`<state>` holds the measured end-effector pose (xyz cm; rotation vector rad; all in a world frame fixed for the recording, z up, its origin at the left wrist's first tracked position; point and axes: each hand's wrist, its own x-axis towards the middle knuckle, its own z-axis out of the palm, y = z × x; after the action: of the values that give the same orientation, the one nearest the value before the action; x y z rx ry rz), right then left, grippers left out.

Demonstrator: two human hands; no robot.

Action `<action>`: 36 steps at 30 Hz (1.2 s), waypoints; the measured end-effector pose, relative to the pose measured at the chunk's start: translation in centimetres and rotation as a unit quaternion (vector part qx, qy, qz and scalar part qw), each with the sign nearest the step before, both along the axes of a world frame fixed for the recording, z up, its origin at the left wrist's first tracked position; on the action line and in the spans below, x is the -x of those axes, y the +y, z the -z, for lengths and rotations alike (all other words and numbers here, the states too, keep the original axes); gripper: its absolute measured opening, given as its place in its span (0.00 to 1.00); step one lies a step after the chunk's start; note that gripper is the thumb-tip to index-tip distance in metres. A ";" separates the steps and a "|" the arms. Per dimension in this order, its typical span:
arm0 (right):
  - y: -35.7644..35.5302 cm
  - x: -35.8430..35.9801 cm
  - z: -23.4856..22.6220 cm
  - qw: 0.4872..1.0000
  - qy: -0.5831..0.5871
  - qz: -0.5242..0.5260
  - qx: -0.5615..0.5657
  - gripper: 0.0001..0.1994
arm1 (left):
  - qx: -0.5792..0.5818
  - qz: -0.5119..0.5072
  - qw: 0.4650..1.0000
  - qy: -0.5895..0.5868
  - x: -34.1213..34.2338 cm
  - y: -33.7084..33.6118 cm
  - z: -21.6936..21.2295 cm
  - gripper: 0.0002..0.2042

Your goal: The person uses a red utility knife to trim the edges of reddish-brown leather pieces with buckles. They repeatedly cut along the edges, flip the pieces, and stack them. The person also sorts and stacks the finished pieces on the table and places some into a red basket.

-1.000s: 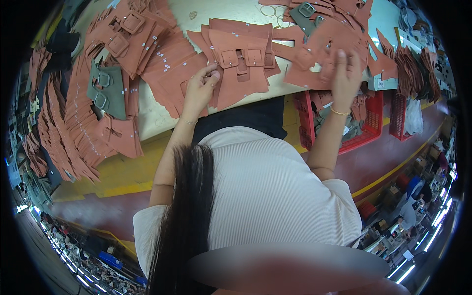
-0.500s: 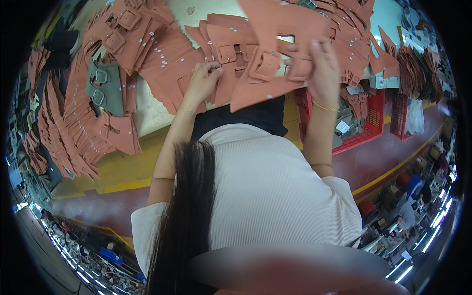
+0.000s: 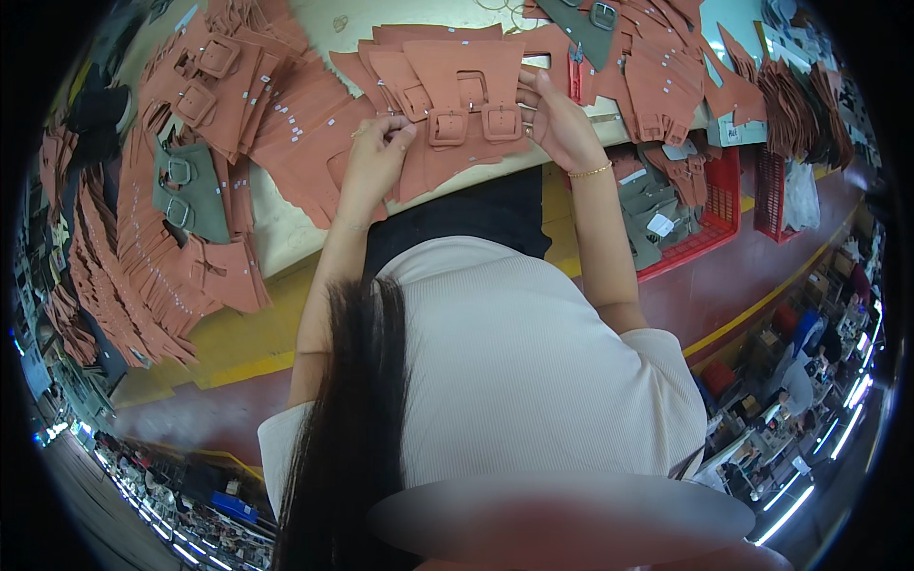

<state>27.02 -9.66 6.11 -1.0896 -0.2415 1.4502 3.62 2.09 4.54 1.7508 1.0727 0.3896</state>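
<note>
A salmon-coloured leather piece [image 3: 440, 71] with two covered square buckles lies in front of me, on top of several similar pieces. My left hand [image 3: 376, 160] is closed in a pinch at its left edge, beside the left buckle [image 3: 447, 127]. Whatever sits between those fingertips is too small to make out. At the opposite edge, near the right buckle [image 3: 502, 123], my right hand [image 3: 568, 131] is open, its fingers apart and touching the piece's side.
Fanned stacks of salmon pieces [image 3: 309, 124] cover the table's left, with a green buckled piece [image 3: 195, 181] among them. A red-handled tool [image 3: 575, 74] and another green piece [image 3: 583, 27] lie right. Red crates [image 3: 725, 205] stand beside the table.
The buckled piece, raised and tilted in my right hand before, now lies flat on the stack. My right hand has moved left and its fingers have spread. The red-handled tool has come into sight.
</note>
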 end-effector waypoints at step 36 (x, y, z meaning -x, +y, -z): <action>-1.2 -7.9 -11.7 0.802 -0.314 0.411 -0.297 0.22 | -0.186 -0.023 0.887 -0.422 1.4 4.2 -11.0 0.05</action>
<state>34.96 -10.87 17.83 -0.9206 -0.5641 0.1557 2.19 6.25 15.54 1.5942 0.4085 1.3161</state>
